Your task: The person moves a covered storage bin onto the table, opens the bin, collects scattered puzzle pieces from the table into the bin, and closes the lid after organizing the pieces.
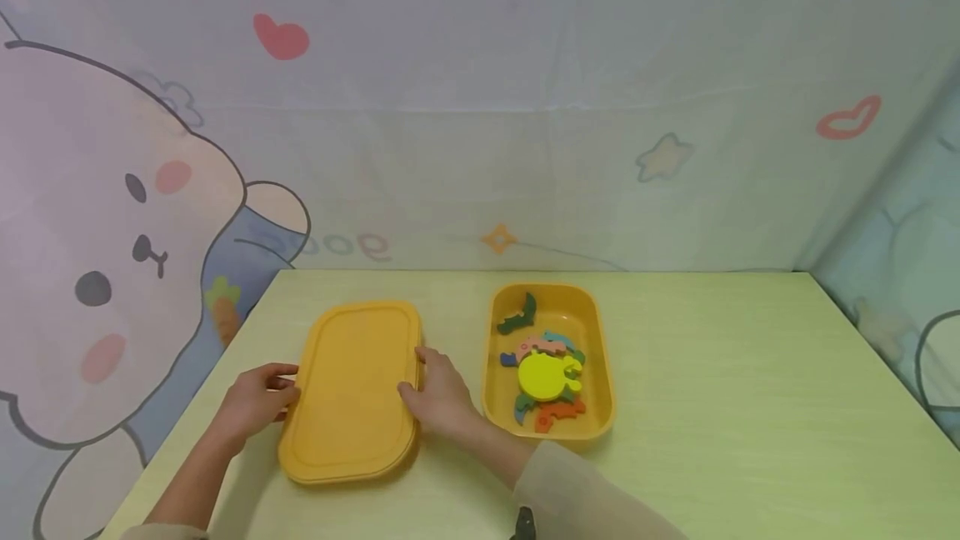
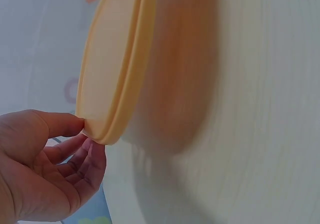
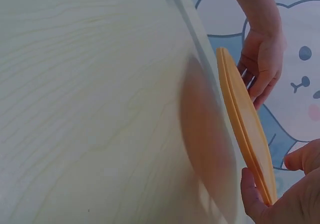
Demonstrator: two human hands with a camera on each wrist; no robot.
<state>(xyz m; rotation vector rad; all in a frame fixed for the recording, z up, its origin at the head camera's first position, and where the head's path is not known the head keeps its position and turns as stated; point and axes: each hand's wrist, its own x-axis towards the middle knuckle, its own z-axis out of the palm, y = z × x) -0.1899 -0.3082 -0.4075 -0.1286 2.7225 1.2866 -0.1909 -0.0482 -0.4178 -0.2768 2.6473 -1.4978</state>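
Both hands hold a yellow rounded rectangular lid [image 1: 356, 394] by its long sides, left of the box. My left hand [image 1: 255, 402] pinches its left edge, thumb on top and fingers beneath, as the left wrist view shows. On the opposite edge, my right hand [image 1: 441, 394] grips with thumb and fingers. A shadow falls on the tabletop below the lid [image 2: 112, 69], which is raised off it. To the right stands an uncovered yellow box [image 1: 606, 407] with several flat animal-shaped pieces inside. Among them are a bright yellow crab-like piece [image 1: 543, 376] and a dark green crescent-shaped piece [image 1: 519, 317].
A light wood-grain table [image 1: 735, 390] extends right of the box. Behind it hangs a pale cloth backdrop [image 1: 465, 157] printed with hearts, a star and a large cartoon animal. The box also holds a pink piece [image 1: 543, 346] and an orange-red piece [image 1: 555, 415].
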